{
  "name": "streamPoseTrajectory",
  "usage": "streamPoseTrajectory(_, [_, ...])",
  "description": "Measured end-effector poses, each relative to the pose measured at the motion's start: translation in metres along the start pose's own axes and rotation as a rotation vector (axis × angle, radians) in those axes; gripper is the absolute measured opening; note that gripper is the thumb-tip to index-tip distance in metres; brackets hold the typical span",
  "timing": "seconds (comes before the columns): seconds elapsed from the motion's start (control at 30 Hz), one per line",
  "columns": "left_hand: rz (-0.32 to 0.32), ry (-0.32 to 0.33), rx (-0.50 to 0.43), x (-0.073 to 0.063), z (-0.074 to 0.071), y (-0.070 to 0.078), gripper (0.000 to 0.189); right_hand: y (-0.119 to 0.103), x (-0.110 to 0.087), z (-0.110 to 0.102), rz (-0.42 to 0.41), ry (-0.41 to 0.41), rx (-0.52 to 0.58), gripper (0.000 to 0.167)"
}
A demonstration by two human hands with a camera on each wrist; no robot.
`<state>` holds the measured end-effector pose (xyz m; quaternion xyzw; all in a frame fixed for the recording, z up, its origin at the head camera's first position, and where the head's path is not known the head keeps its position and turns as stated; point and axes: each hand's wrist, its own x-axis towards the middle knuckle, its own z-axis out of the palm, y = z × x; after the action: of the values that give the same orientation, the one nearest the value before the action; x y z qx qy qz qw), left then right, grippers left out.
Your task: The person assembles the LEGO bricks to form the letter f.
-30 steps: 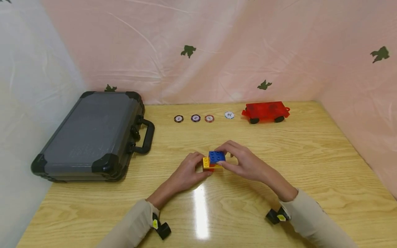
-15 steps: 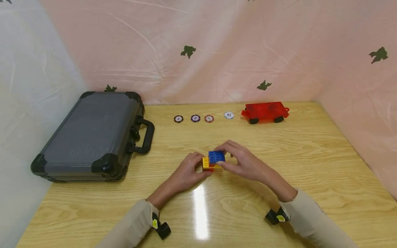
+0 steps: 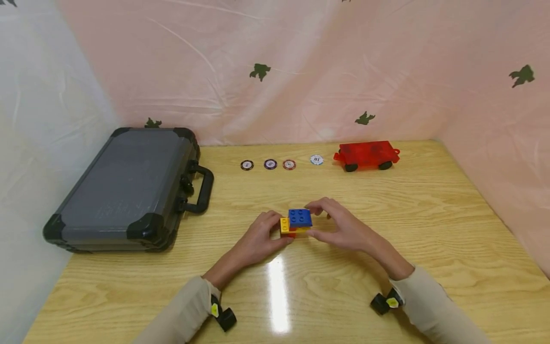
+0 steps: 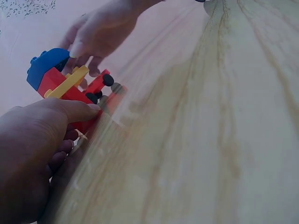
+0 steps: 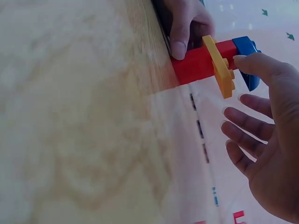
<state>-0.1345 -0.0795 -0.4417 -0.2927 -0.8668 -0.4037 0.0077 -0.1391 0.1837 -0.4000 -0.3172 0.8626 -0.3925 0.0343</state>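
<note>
A small stack of toy bricks stands on the wooden table in front of me. Its lowest part is a red brick (image 5: pixel 192 65), then comes a yellow plate (image 3: pixel 284 225), another red brick (image 5: pixel 226 48) and a blue brick (image 3: pixel 300 218) with a curved side on top. My left hand (image 3: pixel 259 240) grips the lowest red brick between thumb and fingers. To the right of the stack is my right hand (image 3: pixel 345 228), thumb and fingers spread around the blue brick's side and holding nothing. In the right wrist view its thumb overlaps the blue brick.
A grey hard case (image 3: pixel 129 177) with a black handle (image 3: pixel 206 190) lies on the left. Along the back are several poker chips (image 3: pixel 270 164) in a row and a red wheeled toy wagon (image 3: pixel 367 155). Pink cloth hangs behind the table (image 3: pixel 429 205).
My right hand has let go of the blue brick and its fingers have spread and drawn slightly right. The left hand keeps its grip, and the stack stays in place.
</note>
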Motion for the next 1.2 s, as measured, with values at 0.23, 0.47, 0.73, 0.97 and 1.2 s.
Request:
streamPoseTrajectory(0.23, [-0.001, 0.007, -0.004, -0.001, 0.000, 0.000, 0.029, 0.011, -0.003, 0.007, -0.013, 0.009, 0.061, 0.041])
streamPoseTrajectory(0.47, [-0.026, 0.001, -0.014, -0.001, 0.000, 0.001, 0.033, 0.014, -0.003, 0.013, -0.044, 0.017, 0.084, 0.035])
streamPoseTrajectory(0.73, [-0.030, 0.010, -0.163, -0.002, -0.012, -0.004, 0.051, 0.014, -0.003, 0.013, -0.051, 0.026, 0.076, 0.034])
streamPoseTrajectory(0.97, [0.039, 0.081, -0.217, -0.010, -0.023, -0.012, 0.045, 0.014, -0.003, 0.013, -0.053, 0.030, 0.068, 0.035])
streamPoseTrajectory(1.2, [0.085, 0.090, -0.230, -0.010, -0.019, -0.013, 0.031, 0.015, -0.004, 0.014, -0.068, 0.041, 0.064, 0.034])
